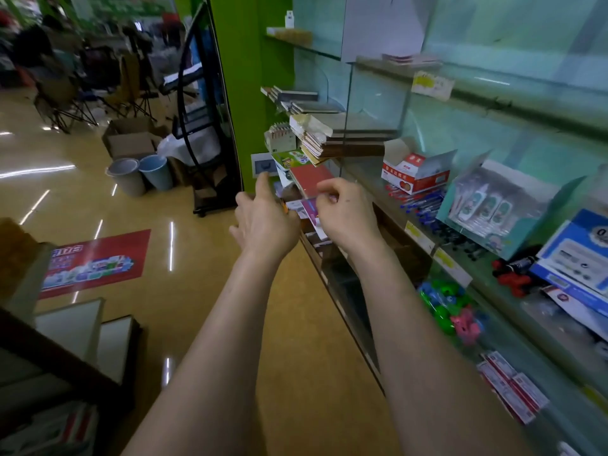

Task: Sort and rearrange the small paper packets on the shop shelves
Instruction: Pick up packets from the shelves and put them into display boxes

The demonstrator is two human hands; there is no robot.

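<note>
1. Head view: the right hand (342, 209) pinches a pink packet (311, 209) by its right edge, fingertips curled onto it, out at the aisle end of the shelf (391, 222).
2. The packet sits at 9 o'clock from that hand, between both hands. A red booklet (307, 177) is at its 12 o'clock. More paper bits (320, 233) lie at its 6 o'clock, too blurry to name.
3. The left hand (263, 222) is at the packet's 9 o'clock, index finger straight out. There's something orange on its thumb side, but I can't tell if it's gripping anything.
4. Handling guess: thin paper, basically weightless, floppy, creases easily. I'd pinch an edge or corner lightly, support it from underneath with the other hand, and slide it in flat rather than shoving.
5. Blue pens (422, 204) lie loose at 3 o'clock from the right hand, so they're easy to knock.
</note>
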